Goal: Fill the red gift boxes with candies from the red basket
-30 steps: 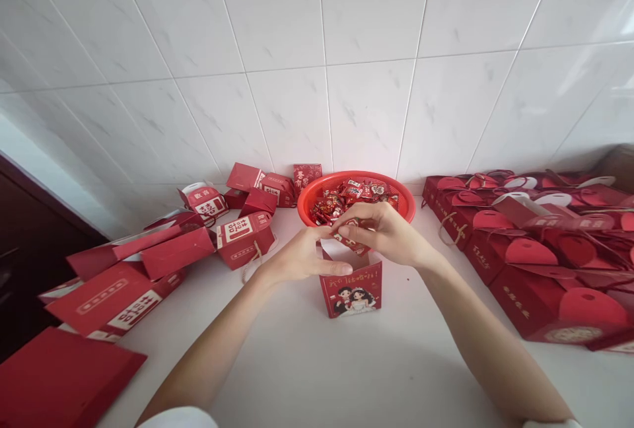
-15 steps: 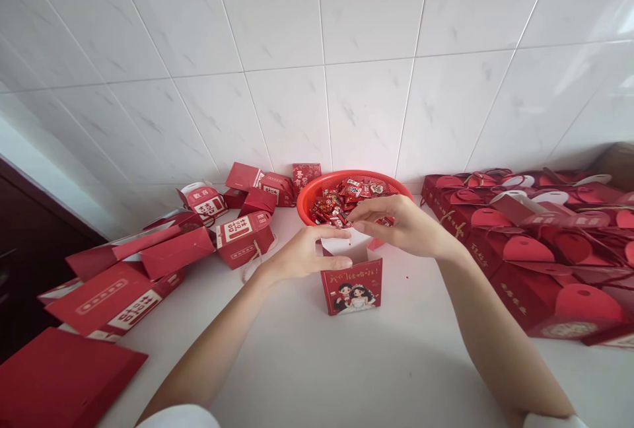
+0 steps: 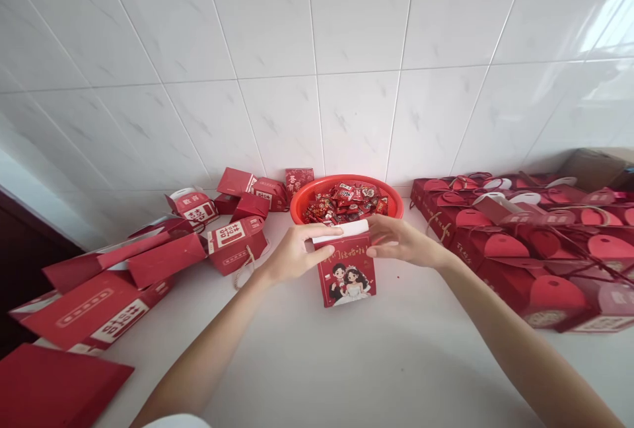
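A red candy box printed with a cartoon bride and groom stands on the white table in front of me, leaning slightly. Its white-edged top flap lies bent over toward the near side. My left hand grips the upper left corner, thumb on the front and fingers along the flap. At the upper right edge is my right hand, its thumb against the front corner and its fingers bent round the side, partly hidden. Just behind the box sits a red plastic basket of wrapped candies.
Folded red boxes lie scattered at the left, with flat red cardboard nearest me. Rows of red handled boxes fill the right side. A tiled wall closes off the back.
The box's open top is now covered by its flap. My right hand has come down from above the opening to the box's right edge. The view has shifted slightly.
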`<state>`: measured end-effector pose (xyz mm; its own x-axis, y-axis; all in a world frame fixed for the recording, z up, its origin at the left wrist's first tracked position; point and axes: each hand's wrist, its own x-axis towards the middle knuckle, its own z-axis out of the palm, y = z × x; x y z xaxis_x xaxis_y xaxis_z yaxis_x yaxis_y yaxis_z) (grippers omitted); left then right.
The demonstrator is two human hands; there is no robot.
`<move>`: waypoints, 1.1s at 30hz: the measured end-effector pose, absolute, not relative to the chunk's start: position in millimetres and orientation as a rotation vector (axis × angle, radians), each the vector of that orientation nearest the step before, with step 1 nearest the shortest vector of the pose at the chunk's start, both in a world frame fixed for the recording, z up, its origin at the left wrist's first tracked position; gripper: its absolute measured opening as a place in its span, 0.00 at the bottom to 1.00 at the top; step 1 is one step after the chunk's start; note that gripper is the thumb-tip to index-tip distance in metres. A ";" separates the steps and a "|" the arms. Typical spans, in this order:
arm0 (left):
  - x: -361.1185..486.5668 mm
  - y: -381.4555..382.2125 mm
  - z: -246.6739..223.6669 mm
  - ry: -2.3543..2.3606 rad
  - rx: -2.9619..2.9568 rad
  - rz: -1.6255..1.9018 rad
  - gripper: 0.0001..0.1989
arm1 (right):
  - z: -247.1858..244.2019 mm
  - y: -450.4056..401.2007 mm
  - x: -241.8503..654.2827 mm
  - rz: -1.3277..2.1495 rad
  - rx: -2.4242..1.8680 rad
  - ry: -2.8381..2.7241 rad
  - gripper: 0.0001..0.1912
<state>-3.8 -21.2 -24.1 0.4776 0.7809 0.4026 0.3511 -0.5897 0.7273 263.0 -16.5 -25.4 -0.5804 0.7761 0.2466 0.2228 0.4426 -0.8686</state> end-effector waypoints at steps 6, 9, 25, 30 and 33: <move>-0.4 -29.1 -19.7 0.887 1.969 1.090 0.34 | -40.0 -26.9 258.5 1.408 -0.657 -1.892 0.22; -0.6 -28.4 -18.4 0.896 1.889 1.040 0.35 | -44.6 -24.7 259.8 1.425 -0.671 -1.828 0.21; 1.0 -26.3 -25.9 0.921 2.064 1.008 0.17 | -40.3 -27.2 262.6 1.314 -0.810 -1.841 0.29; 3.8 -29.9 -25.5 0.933 2.025 0.975 0.14 | -41.1 -26.1 258.8 1.307 -0.834 -1.819 0.27; 5.6 -31.4 -27.5 0.937 2.017 0.961 0.13 | -41.4 -26.0 258.1 1.325 -0.807 -1.794 0.25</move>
